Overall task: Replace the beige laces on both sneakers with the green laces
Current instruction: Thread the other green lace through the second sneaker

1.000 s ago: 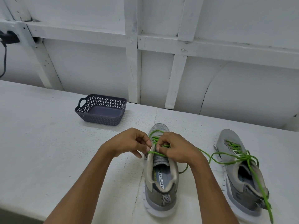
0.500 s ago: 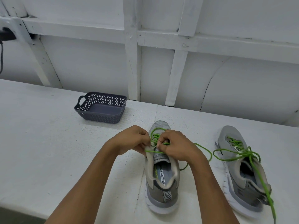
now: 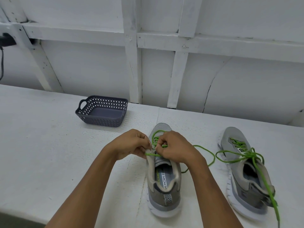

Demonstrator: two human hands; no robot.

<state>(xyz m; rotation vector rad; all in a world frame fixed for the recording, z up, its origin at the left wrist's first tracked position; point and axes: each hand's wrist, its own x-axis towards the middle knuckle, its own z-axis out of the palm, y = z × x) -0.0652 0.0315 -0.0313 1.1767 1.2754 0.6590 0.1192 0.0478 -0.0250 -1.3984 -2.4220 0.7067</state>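
Note:
Two grey sneakers stand on the white table, heels toward me. The left sneaker [image 3: 164,186] carries a green lace [image 3: 209,153] threaded through its eyelets, with a loose end looping off to the right. My left hand [image 3: 131,146] pinches the shoe's upper left eyelet flap with the lace at it. My right hand [image 3: 174,148] grips the lace over the tongue; its fingertips are hidden. The right sneaker [image 3: 243,181] is laced with another green lace [image 3: 250,155], tied loosely, one end trailing past the heel.
A dark grey perforated basket [image 3: 102,111] sits at the back of the table, left of the shoes, with nothing visible inside. A white framed wall rises right behind the table. A black cable [image 3: 2,63] hangs at the far left.
Both hands stay at the left sneaker's top eyelets with only small finger movements. The loose lace loop on the right has shifted slightly.

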